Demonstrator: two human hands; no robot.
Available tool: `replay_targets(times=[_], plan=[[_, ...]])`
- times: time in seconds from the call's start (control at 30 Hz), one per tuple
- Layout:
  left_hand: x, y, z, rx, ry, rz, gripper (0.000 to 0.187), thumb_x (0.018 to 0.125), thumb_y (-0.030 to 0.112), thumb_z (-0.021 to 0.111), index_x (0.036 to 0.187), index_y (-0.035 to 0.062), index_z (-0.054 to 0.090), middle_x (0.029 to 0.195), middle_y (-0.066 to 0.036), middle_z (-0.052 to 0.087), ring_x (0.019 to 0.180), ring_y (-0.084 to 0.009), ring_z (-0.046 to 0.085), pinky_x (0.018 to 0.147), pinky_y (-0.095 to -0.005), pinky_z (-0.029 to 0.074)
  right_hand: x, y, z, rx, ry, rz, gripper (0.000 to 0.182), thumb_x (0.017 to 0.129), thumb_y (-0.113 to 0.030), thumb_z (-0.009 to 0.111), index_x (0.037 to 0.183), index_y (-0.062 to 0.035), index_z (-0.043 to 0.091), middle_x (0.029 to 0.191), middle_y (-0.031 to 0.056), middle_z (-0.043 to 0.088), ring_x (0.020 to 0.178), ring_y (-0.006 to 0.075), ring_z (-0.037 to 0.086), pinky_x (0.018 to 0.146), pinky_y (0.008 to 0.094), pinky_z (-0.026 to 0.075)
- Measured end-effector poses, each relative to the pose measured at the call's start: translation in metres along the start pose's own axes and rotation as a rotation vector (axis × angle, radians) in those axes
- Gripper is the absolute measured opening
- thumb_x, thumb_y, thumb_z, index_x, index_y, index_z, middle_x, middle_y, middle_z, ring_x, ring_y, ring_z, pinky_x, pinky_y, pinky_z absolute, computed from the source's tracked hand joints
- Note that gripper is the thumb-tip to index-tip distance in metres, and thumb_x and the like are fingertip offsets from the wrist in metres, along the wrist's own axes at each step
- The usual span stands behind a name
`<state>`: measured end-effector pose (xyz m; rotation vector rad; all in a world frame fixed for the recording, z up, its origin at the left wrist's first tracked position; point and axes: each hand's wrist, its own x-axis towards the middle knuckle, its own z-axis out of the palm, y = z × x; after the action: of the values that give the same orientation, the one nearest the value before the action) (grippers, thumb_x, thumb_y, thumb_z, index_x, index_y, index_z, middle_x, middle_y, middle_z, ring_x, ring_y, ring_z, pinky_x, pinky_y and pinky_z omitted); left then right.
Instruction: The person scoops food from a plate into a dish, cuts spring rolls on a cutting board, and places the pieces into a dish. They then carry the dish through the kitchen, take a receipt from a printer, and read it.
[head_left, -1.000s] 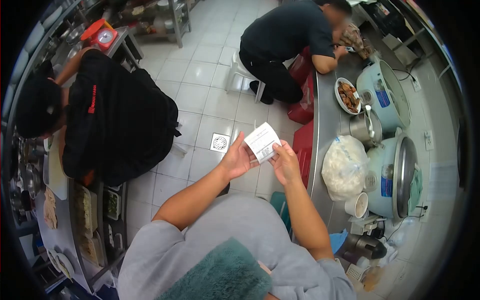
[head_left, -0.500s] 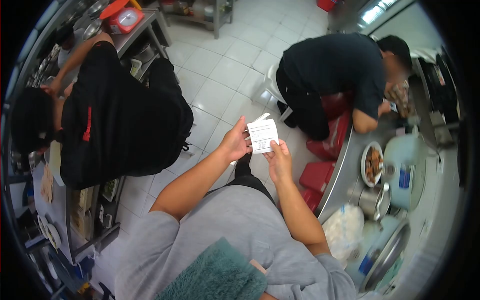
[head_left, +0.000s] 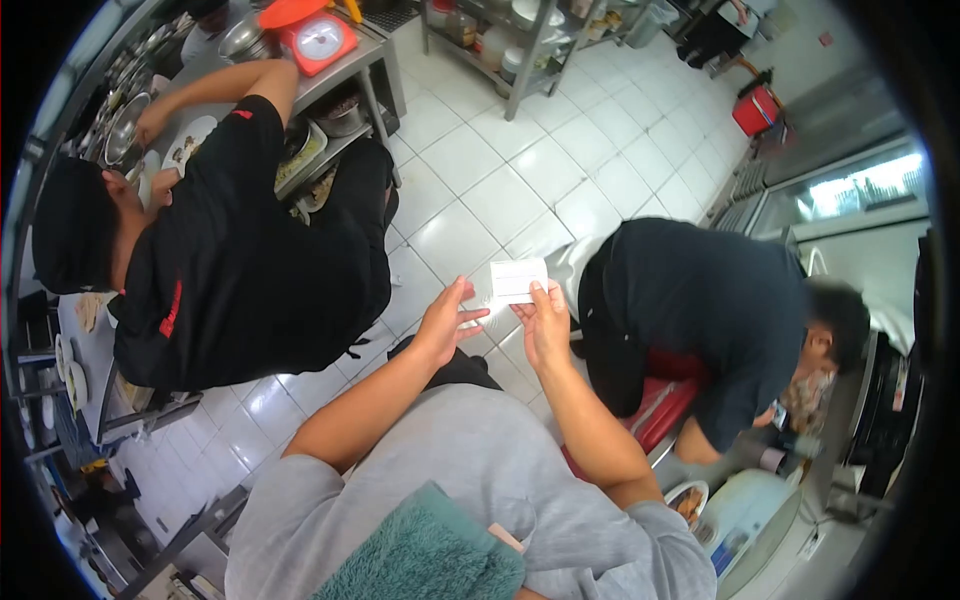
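Note:
A small white printed paper slip (head_left: 518,281) is pinched between the thumb and fingers of my right hand (head_left: 545,322), in front of my body near the middle of the view. Just left of the slip, my left hand (head_left: 447,320) has its fingers spread and holds nothing, apart from the paper. The print on the slip is too small to read. A green towel (head_left: 425,550) lies over my grey shirt.
At the left a person in black (head_left: 250,240) works at a metal counter with a red scale (head_left: 308,40). Another person in dark clothes (head_left: 700,310) bends over the right counter. A metal shelf (head_left: 500,60) and a red box (head_left: 756,110) stand farther off.
My left hand has let go of the slip and moved left and down. The slip's top now tips away. The view has shifted, showing more floor ahead and less of the right counter.

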<state>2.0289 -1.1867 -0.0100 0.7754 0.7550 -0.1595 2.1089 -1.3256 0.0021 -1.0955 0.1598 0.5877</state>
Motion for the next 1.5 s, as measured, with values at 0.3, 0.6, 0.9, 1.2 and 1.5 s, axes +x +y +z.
replay_targets(times=[0.3, 0.6, 0.9, 1.2, 1.5], plan=[[0.103, 0.106, 0.026, -0.17, -0.248, 0.071, 0.064, 0.09, 0.057, 0.037, 0.122, 0.0027, 0.047, 0.121, -0.011, 0.051, 0.111, -0.021, 0.047, 0.093, -0.038, 0.037, 0.103, -0.03, 0.058, -0.056, -0.042, 0.049, 0.015, 0.091, -0.019, 0.05, 0.101, -0.0087, 0.047, 0.099, 0.007, 0.059, 0.089, 0.0141, 0.057, 0.081, 0.0325, 0.042], [0.23, 0.178, 0.031, -0.5, -0.298, 0.061, 0.038, 0.093, 0.035, 0.044, 0.113, 0.0027, 0.051, 0.11, -0.014, 0.059, 0.1, -0.0265, 0.059, 0.091, -0.0413, 0.045, 0.226, -0.065, 0.06, -0.201, -0.165, 0.156, 0.022, 0.087, -0.017, 0.054, 0.104, -0.0026, 0.051, 0.097, 0.0087, 0.059, 0.086, 0.0158, 0.059, 0.07, 0.0308, 0.05], [0.246, 0.253, 0.058, -0.39, 0.052, 0.281, 0.038, 0.089, 0.038, 0.053, 0.111, 0.0067, 0.051, 0.106, -0.014, 0.056, 0.096, -0.0219, 0.057, 0.078, -0.0326, 0.049, 0.361, -0.138, 0.076, -0.771, -0.817, 0.154, 0.013, 0.083, -0.009, 0.057, 0.092, -0.0012, 0.053, 0.081, 0.0039, 0.059, 0.079, 0.009, 0.055, 0.07, 0.0233, 0.045], [0.241, 0.275, 0.049, -0.555, 0.089, 0.346, 0.053, 0.092, 0.049, 0.041, 0.123, 0.0069, 0.046, 0.11, -0.008, 0.057, 0.103, -0.0185, 0.054, 0.085, -0.0342, 0.043, 0.468, -0.145, 0.184, -0.705, -1.134, 0.004, 0.026, 0.082, -0.003, 0.054, 0.108, -0.0023, 0.048, 0.095, 0.0061, 0.058, 0.089, 0.0118, 0.054, 0.078, 0.0246, 0.042], [0.172, 0.317, 0.026, -0.143, 0.284, 0.549, 0.038, 0.094, 0.033, 0.043, 0.119, 0.0053, 0.05, 0.118, -0.007, 0.055, 0.107, -0.0183, 0.053, 0.09, -0.0337, 0.04, 0.402, -0.24, 0.562, -0.529, -1.393, -0.845, 0.023, 0.083, -0.009, 0.05, 0.101, -0.0016, 0.061, 0.095, 0.0076, 0.062, 0.088, 0.0137, 0.056, 0.079, 0.0259, 0.043]])
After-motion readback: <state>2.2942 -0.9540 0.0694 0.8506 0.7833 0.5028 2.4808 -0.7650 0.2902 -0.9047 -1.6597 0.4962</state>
